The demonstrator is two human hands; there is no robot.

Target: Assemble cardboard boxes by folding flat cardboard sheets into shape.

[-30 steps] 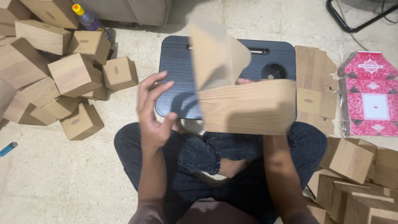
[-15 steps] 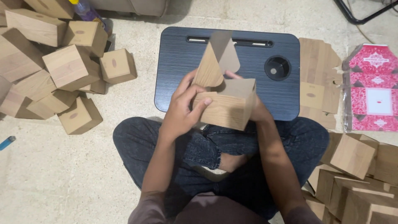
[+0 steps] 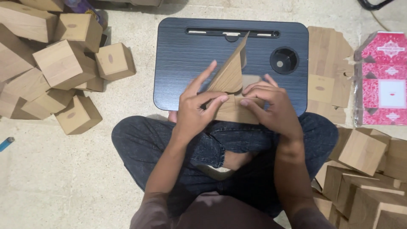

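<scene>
A wood-patterned cardboard box (image 3: 232, 111) rests at the near edge of a dark lap tray (image 3: 186, 55), its top flap (image 3: 231, 70) standing upright. My left hand (image 3: 196, 111) grips the box's left side, fingers pressing across its top. On the right side, my right hand (image 3: 271, 108) holds the box with fingertips on a folded-in flap. I sit cross-legged in dark jeans behind the tray.
A heap of assembled wood-patterned boxes (image 3: 63, 68) lies at the left, another pile (image 3: 364, 169) at the lower right. Flat unfolded box blanks (image 3: 326, 76) and red patterned flat cartons (image 3: 383, 78) lie right of the tray. The tray has a round cup recess (image 3: 283, 60).
The box was a large raised blank held by the right hand; both hands then closed around it, lowered it onto the tray and are folding its flaps in.
</scene>
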